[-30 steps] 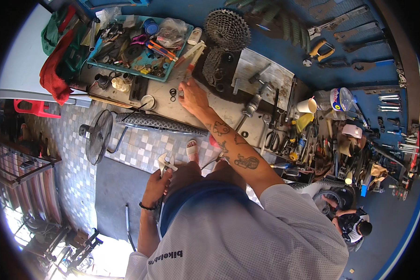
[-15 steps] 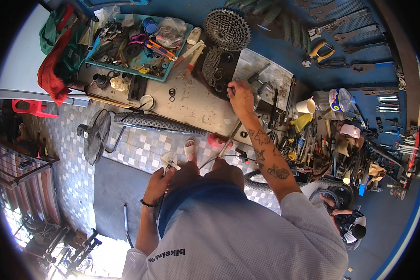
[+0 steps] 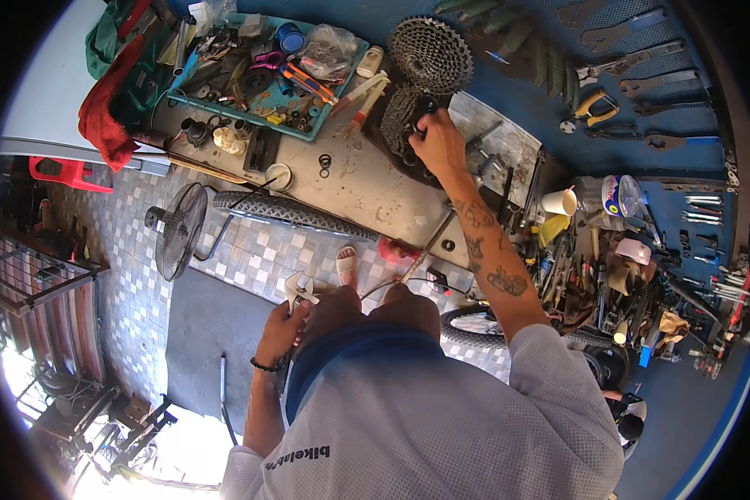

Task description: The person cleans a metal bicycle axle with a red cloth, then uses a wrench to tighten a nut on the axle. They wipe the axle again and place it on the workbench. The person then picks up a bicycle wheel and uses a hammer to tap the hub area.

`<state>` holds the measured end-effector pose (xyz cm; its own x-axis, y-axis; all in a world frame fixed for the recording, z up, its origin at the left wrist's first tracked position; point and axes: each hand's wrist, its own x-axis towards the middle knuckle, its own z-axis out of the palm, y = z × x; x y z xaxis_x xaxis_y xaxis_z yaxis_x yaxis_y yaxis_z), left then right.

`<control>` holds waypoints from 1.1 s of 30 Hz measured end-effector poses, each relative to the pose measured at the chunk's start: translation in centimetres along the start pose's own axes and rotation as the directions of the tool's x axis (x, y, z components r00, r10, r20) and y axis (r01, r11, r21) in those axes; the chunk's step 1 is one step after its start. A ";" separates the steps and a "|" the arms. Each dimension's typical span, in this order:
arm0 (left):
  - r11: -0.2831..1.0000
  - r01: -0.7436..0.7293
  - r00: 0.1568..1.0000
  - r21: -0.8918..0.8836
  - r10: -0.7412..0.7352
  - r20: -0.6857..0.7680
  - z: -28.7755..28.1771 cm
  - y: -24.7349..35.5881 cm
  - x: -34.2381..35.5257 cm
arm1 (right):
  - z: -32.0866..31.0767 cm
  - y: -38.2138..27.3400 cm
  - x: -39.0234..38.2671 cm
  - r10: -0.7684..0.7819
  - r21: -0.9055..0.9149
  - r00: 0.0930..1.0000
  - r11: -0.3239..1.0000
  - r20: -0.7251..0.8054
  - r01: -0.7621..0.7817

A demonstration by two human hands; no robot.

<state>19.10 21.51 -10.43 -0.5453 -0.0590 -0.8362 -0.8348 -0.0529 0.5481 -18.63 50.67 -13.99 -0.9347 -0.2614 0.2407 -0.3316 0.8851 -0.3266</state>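
My left hand (image 3: 283, 335), low beside my thigh, is closed round the handle of a silver adjustable wrench (image 3: 297, 287), whose jaws point up and away. My right hand (image 3: 442, 152) reaches across the bench over a dark mat (image 3: 375, 133). Its fingers are curled at the mat's right side, and what they pinch, if anything, is hidden. Just left of those fingers lies a bicycle chain (image 3: 397, 115). Beyond it rests a large dark cassette (image 3: 429, 55). Small black rings (image 3: 325, 162) lie on the bench nearer to me.
A teal tray (image 3: 308, 132) of small parts stands at the back left. Tools crowd the right side around a paper cup (image 3: 560, 202). Below the bench are a tyre (image 3: 292, 218), a fan (image 3: 181, 232) and a red stool (image 3: 71, 173). Another person crouches (image 3: 632, 421) at lower right.
My right hand has moved a little farther over the mat, toward the cassette. The view has shifted slightly. My left hand still holds the wrench, now tilted slightly differently.
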 end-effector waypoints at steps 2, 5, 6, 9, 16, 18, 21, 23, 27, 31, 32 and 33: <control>0.999 0.014 0.999 0.041 -0.013 -0.030 0.0 -0.2 -0.1 | 1.2 -0.4 2.6 -0.037 -0.012 0.999 0.999 0.005 0.037; 0.998 0.021 0.999 0.051 -0.020 -0.034 0.0 -0.4 -0.4 | 2.8 -0.5 5.5 -0.135 -0.053 0.987 0.990 -0.085 0.131; 0.999 0.022 0.999 0.045 -0.021 -0.037 0.0 -0.4 -0.6 | 2.9 -0.5 5.7 -0.144 -0.072 0.983 0.988 -0.114 0.137; 1.000 0.020 0.999 0.010 -0.020 -0.031 0.0 -0.6 -0.7 | 2.0 -0.4 3.9 -0.032 0.031 0.999 0.999 0.018 0.032; 0.999 0.027 1.000 0.042 -0.027 -0.013 -0.1 -0.4 0.3 | -0.2 -1.2 -5.3 -0.016 -0.038 0.970 0.999 0.242 0.026; 0.998 0.015 1.000 0.063 -0.015 -0.010 0.0 0.0 0.7 | 0.2 -1.2 -5.9 -0.016 -0.008 0.978 1.000 0.206 0.018; 0.998 -0.011 1.000 0.065 0.012 -0.014 0.1 0.4 0.9 | 0.2 -1.4 -5.7 0.011 -0.024 0.965 1.000 0.261 -0.005; 0.998 -0.018 1.000 0.063 0.020 -0.023 0.0 0.5 1.0 | -0.2 -1.8 -5.2 0.061 -0.037 0.941 0.998 0.334 -0.052; 1.000 -0.001 1.000 0.024 0.002 -0.024 -0.1 0.1 1.2 | -0.2 -2.9 -2.3 0.082 0.011 0.964 0.996 0.251 -0.088; 0.999 0.032 0.999 0.037 -0.031 -0.045 0.0 -0.3 0.9 | 2.3 -3.2 3.0 -0.049 -0.023 0.995 0.998 0.086 0.051; 0.999 0.028 0.999 0.044 -0.026 -0.043 0.0 -0.2 0.8 | 2.8 -3.2 3.9 -0.067 -0.039 0.996 0.997 0.057 0.070; 0.999 0.040 0.998 0.032 -0.038 -0.041 0.1 -0.2 0.7 | 3.1 -3.0 4.4 -0.073 -0.063 0.997 0.995 0.037 0.075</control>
<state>18.91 21.60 -11.11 -0.5092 -0.0974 -0.8551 -0.8578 -0.0232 0.5134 -22.13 45.64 -14.74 -0.9120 -0.3394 0.2302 -0.3924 0.8853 -0.2496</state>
